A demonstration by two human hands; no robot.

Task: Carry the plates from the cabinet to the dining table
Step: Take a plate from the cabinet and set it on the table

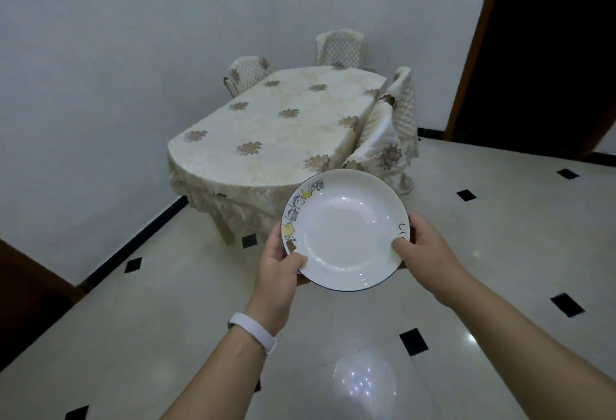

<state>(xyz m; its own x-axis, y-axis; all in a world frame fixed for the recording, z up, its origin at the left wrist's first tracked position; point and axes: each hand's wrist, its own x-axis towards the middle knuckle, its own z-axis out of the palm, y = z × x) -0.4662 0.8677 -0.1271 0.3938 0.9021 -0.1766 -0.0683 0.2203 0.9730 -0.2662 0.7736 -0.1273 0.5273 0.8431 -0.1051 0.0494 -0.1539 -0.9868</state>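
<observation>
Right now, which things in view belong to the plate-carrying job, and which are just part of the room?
Job:
plate, held at opposite rims
left hand
right hand
dining table, ahead, cloth-covered

Room only:
covered chairs
white wristband
tiled floor
dark doorway

The room is dim and a little grey, with soft light from above. A cluster of bright glare spots shines on the glossy floor (363,383). Shadows are weak. The doorway (546,53) is dark. Straight lines bend near the edges, and details look slightly soft.
</observation>
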